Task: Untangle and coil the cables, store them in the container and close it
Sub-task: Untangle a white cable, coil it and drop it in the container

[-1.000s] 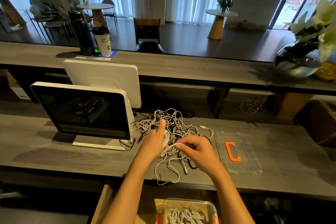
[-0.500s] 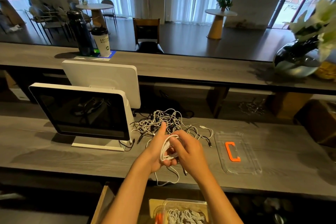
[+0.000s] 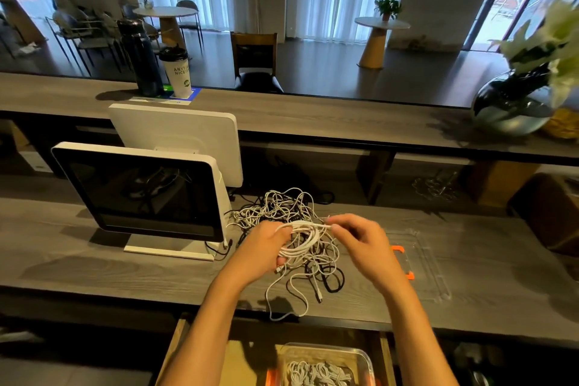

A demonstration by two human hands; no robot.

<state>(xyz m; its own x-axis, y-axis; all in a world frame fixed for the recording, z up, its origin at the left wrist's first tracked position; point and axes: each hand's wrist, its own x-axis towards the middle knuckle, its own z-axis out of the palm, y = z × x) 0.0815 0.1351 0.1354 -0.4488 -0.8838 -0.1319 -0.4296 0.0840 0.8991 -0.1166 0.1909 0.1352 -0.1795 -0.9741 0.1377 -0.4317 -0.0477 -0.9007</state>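
Note:
A tangle of white and black cables (image 3: 282,208) lies on the grey counter in front of me. My left hand (image 3: 266,249) holds a partly wound coil of white cable (image 3: 304,241), looped around its fingers. My right hand (image 3: 360,241) pinches the same cable's free end at the top of the coil. Loose white and black strands (image 3: 294,294) trail down to the counter's front edge. The clear container (image 3: 326,363), with coiled white cables inside, sits in an open drawer below. Its clear lid with orange clips (image 3: 419,263) lies on the counter to the right, partly hidden by my right hand.
A white point-of-sale monitor (image 3: 141,194) stands on the counter to the left, close to the cable pile. On the raised bar behind are a dark bottle (image 3: 139,59), a paper cup (image 3: 177,72) and a glass vase with flowers (image 3: 517,103).
My right hand has swung from beside the left hand up and to the right, laying another turn of white cable on the coil. The coil has grown and the trailing strand is shorter.

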